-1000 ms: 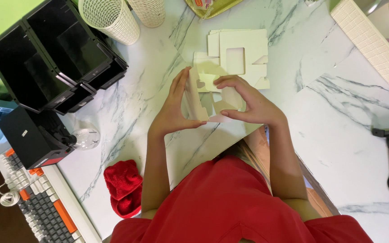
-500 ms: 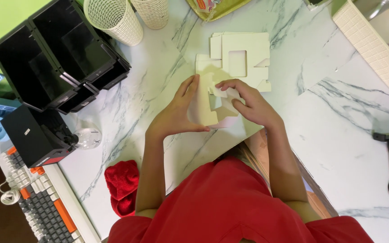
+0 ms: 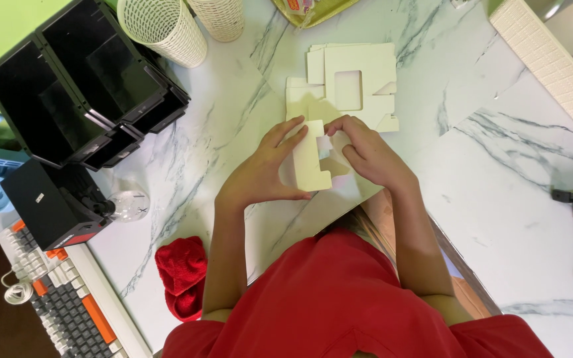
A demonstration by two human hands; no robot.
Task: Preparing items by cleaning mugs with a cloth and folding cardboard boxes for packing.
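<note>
Both hands meet over a small cream cardboard box blank (image 3: 313, 159), a flat die-cut piece being folded, held just above the white marble-patterned table (image 3: 499, 172). Its long axis runs toward and away from the person, the far end pointing at the stack of flat die-cut cardboard sheets (image 3: 353, 86) that lies just beyond it. The visible panel is smooth, matte and stiff, a narrow rectangle with a notched tab at its near end.

The left hand (image 3: 260, 176) has its fingers stretched out and slightly spread, the fingertips pressing the far left edge of the blank while the thumb lies along the near end. The right hand (image 3: 366, 152) is curled, its fingers bent and bunched together, pinching the blank's right edge; how the thumb sits cannot be seen.

The stack beyond the blank shows a square window cut through the top sheet. To the left of the blank stand glossy black plastic organiser bins (image 3: 74, 93), and farther beyond them a white perforated cup (image 3: 164, 30). Nearer the person, left of the blank, lies a crumpled red cloth (image 3: 182, 275), and past it a grey-and-orange keyboard (image 3: 67, 311).
</note>
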